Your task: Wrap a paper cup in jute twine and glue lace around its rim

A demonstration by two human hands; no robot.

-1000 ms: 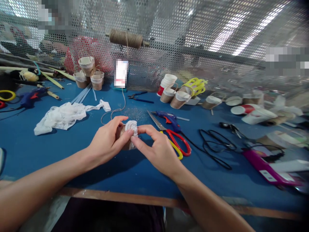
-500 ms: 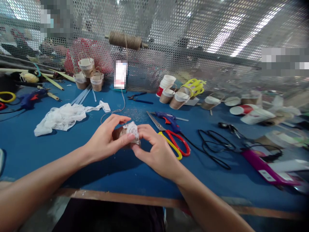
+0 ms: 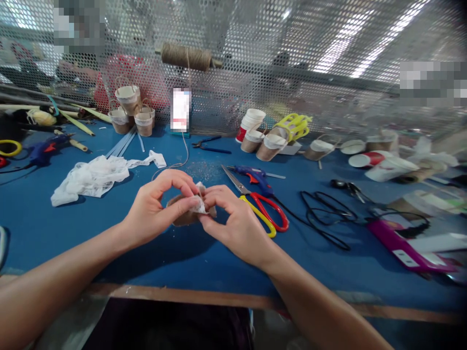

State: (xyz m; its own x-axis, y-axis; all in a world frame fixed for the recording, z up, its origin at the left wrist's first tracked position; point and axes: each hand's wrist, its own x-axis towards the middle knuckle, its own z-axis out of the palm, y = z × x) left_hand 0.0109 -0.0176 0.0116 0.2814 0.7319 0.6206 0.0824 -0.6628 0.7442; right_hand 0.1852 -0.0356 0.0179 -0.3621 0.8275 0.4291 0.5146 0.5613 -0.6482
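Between my two hands, a small brown burlap-wrapped cup [image 3: 184, 218] lies tilted on its side, just above the blue table. White lace [image 3: 200, 206] runs around its rim end. My left hand [image 3: 160, 199] pinches the lace with thumb and forefinger. My right hand [image 3: 229, 214] grips the rim end of the cup, its fingers curled over the edge. Fingers hide part of the rim. Scissors [image 3: 255, 199] with red and yellow handles lie right of my right hand, beside a blue glue gun [image 3: 255, 179]. A heap of white lace ribbon [image 3: 93, 179] is at the left.
Finished-looking burlap cups with handles [image 3: 127, 99] are stacked at the back left; several more cups [image 3: 272, 147] stand at the back right. Pliers [image 3: 211, 145], a phone [image 3: 181, 111], a black cable [image 3: 324, 214] and a purple power strip [image 3: 408, 245] lie around. A twine spool [image 3: 186, 56] hangs on the mesh.
The cup has turned in my hands, so more burlap and less of the lace face shows. My left fingers have shifted to pinch the lace at the rim.
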